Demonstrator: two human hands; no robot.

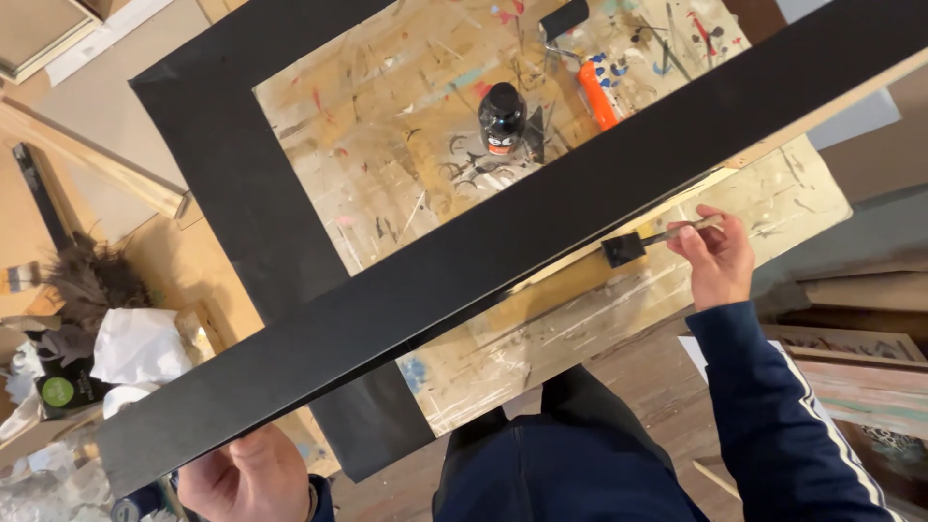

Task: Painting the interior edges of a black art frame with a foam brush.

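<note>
Black frame tilted over a paint-spattered table.
Left hand (pixel 256 476) grips the frame (pixel 503 242) at its near end; right hand (pixel 717 256) pinches a foam brush (pixel 626 247) against the frame's outer edge.

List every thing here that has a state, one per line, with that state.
Black frame: tilted up, painted black.
Left hand: gripping the frame's lower end.
Right hand: holding the foam brush.
Foam brush: tip at the frame's edge.
Black bottle: upright, capped.
Paint roller: lying on the spattered table.
</note>
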